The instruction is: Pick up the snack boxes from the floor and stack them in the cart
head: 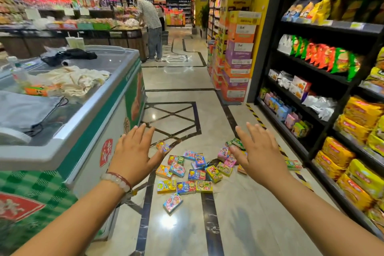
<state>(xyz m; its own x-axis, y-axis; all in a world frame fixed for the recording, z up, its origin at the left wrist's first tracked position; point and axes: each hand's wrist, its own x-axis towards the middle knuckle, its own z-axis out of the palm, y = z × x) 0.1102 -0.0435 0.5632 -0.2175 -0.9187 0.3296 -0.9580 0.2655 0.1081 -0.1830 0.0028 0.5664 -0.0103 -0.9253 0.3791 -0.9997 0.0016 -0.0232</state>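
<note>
We hold our left hand and right hand out, fingers spread and empty, above the boxes scattered on the floor at 12 o'clock, likely readying to gather them.

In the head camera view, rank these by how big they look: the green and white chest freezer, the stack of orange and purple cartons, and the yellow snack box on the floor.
1. Green and white chest freezer, though it stands nearest the camera.
2. Stack of orange and purple cartons.
3. Yellow snack box on the floor.
</note>
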